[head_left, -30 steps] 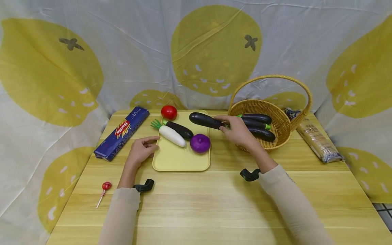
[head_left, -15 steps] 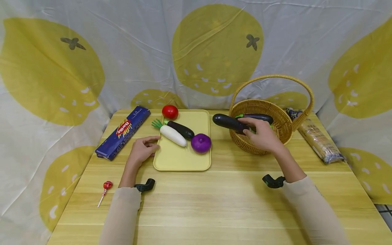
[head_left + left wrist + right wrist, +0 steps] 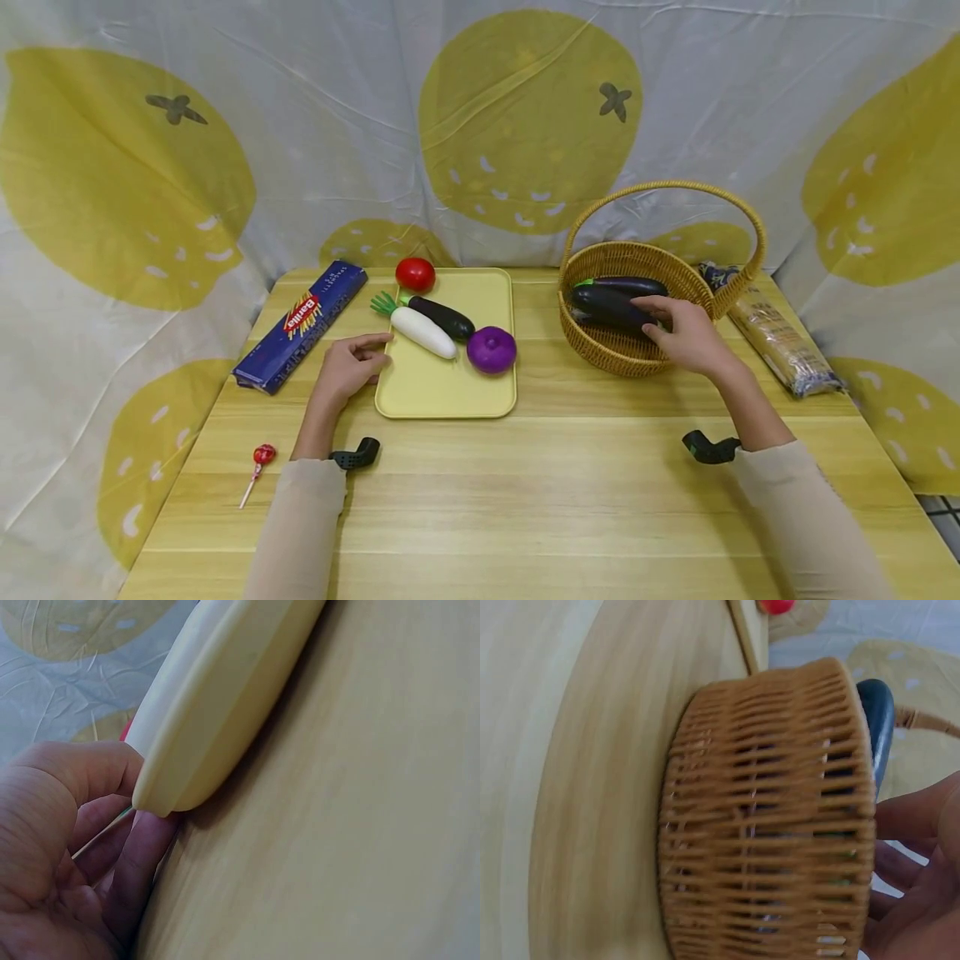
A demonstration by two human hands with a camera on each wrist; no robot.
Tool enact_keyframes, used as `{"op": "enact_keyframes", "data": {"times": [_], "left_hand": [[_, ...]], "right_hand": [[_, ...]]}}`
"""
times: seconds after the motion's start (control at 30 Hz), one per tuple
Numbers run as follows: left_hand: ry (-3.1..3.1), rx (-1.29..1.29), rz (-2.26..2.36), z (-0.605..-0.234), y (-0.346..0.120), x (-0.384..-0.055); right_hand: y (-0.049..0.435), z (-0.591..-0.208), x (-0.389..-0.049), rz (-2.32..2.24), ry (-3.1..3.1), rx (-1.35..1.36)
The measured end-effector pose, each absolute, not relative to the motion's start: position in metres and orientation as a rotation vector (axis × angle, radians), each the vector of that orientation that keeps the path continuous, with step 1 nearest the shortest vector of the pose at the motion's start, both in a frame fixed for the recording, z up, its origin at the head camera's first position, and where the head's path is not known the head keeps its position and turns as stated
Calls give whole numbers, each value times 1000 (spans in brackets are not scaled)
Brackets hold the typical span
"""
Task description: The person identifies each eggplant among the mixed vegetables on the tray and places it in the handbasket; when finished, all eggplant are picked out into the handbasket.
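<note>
My right hand holds a dark eggplant by one end, inside the yellow wicker basket. Another eggplant lies behind it there; what lies beneath is mostly hidden. From the right wrist view, the held eggplant shows above the basket rim. At the left, my left hand pinches the edge of a pale yellow tray, thumb on the rim and fingers at its underside in the left wrist view. On the tray are a white radish, an eggplant, a purple onion and a tomato.
A blue spaghetti box lies left of the tray. Nearer the front left is a red lollipop. To the basket's right lies a clear bag of noodles. The basket's tall handle arches over its opening.
My right hand has carried the eggplant rightward from beside the tray's right edge and lowered it into the basket. The left hand and the tray have stayed in place.
</note>
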State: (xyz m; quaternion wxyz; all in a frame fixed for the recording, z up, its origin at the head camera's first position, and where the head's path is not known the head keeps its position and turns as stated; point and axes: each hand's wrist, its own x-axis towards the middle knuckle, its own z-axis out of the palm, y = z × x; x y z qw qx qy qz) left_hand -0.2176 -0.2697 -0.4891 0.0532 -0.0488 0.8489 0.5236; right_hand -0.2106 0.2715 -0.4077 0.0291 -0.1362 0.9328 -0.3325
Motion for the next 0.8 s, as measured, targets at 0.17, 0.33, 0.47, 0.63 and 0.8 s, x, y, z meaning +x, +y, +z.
{"op": "enact_keyframes", "data": {"times": [0.17,0.33,0.47,0.63,0.8], "left_hand": [[2587,-138,1590,-489,-269,-217],[2591,-138,1593,-488,-269,-217],[2589,-138,1596,-487,-268,-217],[2581,-137,1598,-488,-268,-217],[2586,-139,1595,-489,-269,-217]], "right_hand": [[280,-414,-213,-913,2884,-414],[280,-416,-216,-833,2848,-441],[277,-414,-217,-800,2791,-442],[275,-414,-215,-817,2773,-468],[275,-416,-214,-888,2791,-451]]}}
